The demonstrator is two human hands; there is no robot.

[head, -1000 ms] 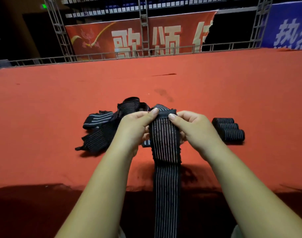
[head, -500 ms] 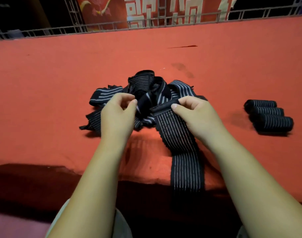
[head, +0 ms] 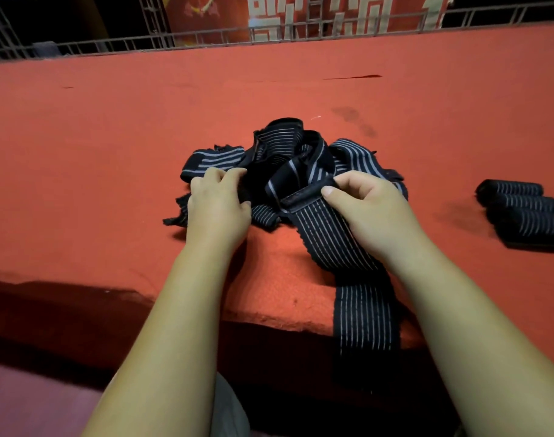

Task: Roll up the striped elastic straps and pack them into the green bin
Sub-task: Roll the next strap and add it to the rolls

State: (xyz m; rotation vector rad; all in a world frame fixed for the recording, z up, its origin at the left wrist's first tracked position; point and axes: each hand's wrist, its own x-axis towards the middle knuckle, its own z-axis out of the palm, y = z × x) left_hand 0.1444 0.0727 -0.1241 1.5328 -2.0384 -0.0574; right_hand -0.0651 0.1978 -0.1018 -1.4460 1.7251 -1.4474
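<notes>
A black elastic strap with thin white stripes [head: 335, 244] lies across the red table and hangs over its near edge. My right hand [head: 367, 212] pinches the strap's folded top end between thumb and fingers. My left hand [head: 219, 206] has its fingers curled into the loose pile of striped straps [head: 288, 152] just behind, gripping a dark strap there. Three rolled straps [head: 524, 212] lie side by side at the right. No green bin is in view.
The table is covered in red cloth [head: 111, 137], with its near edge [head: 269, 323] under my forearms. A metal railing [head: 206, 42] runs along the far side, with a red banner behind it.
The strap end came down from in front of me onto the table. My left hand let go of it and moved left into the pile. The view tilted downward.
</notes>
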